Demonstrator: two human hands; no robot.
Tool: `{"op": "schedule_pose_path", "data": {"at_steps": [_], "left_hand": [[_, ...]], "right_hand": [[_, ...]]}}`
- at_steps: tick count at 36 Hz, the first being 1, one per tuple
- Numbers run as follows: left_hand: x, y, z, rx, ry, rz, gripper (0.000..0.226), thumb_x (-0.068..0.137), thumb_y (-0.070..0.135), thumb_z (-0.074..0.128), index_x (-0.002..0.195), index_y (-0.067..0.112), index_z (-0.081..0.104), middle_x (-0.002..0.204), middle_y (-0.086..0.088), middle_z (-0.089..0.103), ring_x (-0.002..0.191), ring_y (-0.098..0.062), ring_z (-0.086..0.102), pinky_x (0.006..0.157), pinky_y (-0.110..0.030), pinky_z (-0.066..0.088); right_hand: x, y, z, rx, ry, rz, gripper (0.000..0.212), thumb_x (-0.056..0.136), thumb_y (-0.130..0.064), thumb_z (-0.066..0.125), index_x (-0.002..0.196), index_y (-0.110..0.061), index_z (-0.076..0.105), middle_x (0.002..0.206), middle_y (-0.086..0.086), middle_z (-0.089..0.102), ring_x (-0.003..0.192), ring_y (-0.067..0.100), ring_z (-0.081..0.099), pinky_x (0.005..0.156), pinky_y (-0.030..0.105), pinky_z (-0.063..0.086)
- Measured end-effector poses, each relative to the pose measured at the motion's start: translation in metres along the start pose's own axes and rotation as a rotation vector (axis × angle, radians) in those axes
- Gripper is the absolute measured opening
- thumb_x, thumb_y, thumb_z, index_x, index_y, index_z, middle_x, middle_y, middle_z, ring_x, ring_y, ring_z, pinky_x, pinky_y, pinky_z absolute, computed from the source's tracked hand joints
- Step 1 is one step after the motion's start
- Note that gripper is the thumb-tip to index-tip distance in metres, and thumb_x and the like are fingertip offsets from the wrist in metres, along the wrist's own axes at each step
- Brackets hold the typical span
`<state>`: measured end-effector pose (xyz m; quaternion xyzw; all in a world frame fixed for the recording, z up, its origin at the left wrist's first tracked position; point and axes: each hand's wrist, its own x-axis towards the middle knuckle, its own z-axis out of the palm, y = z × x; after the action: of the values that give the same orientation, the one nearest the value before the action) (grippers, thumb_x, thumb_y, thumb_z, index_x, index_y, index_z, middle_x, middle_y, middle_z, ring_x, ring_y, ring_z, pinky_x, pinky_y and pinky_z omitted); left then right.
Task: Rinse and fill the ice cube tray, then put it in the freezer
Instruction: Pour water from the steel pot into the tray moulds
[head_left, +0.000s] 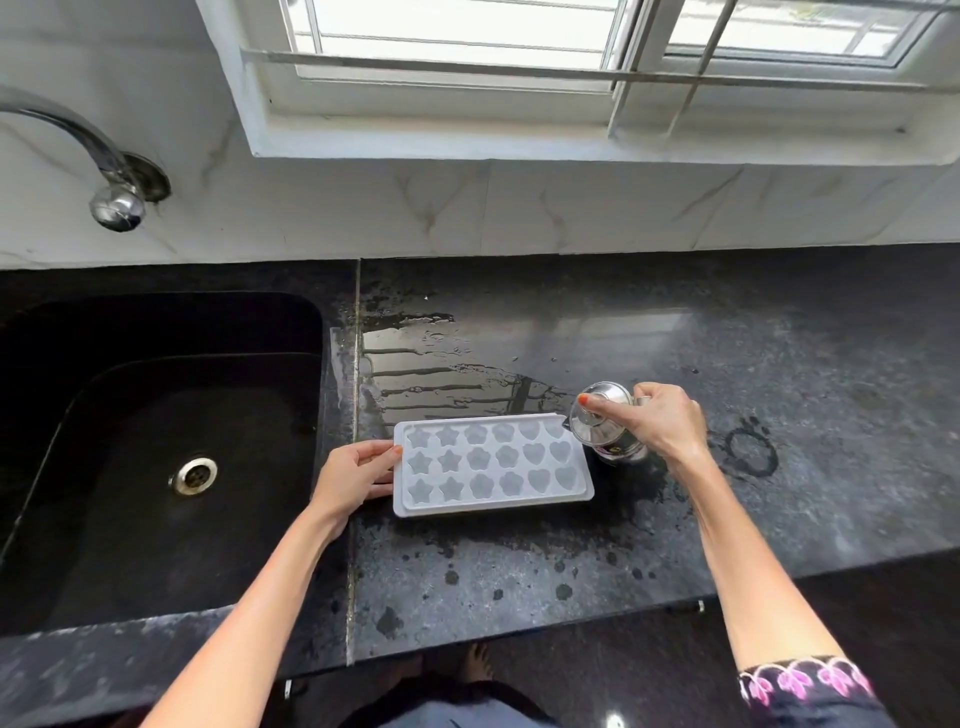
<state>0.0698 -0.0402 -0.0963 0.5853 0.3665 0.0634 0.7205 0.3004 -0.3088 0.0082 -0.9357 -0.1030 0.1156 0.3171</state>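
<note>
Tray (493, 471) between left hand (353, 480) and steel jug (605, 428)

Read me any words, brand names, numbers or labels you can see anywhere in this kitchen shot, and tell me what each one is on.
None: no readable text, brand or number shows in this view.
White plastic ice cube tray: only star, flower and heart moulds, no lettering.
Shiny steel jug in the right hand: reflections only, no marking legible.
Chrome wall tap: no marking visible.
Black sleeve with pink pattern: a motif, not letters.
</note>
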Motion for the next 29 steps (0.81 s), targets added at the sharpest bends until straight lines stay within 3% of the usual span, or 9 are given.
{"op": "schedule_pose_path", "data": {"at_steps": [9,29], "left_hand": [[0.0011,-0.0006,-0.0007,-0.011,-0.015,-0.005,0.017,0.094,0.018,0.068,0.106,0.008,0.073,0.098,-0.009,0.079,0.090,-0.025,0.076,0.064,-0.025,0.060],[0.0018,-0.0016,-0.0016,-0.006,-0.015,0.006,0.014,0.094,0.018,0.069,0.103,0.010,0.075,0.094,-0.007,0.080,0.086,-0.024,0.077,0.062,-0.025,0.060]], "right_hand": [[0.0020,-0.0035,0.0015,-0.078,0.001,0.002,0.075,0.053,-0.081,0.074,0.059,-0.021,0.031,0.058,0.000,0.050,0.060,0.018,0.047,0.060,0.035,0.034],[0.0022,-0.0057,0.0042,-0.135,0.042,-0.030,0.072,0.055,-0.081,0.074,0.056,-0.021,0.032,0.051,-0.004,0.050,0.054,0.014,0.048,0.054,0.031,0.033]]}}
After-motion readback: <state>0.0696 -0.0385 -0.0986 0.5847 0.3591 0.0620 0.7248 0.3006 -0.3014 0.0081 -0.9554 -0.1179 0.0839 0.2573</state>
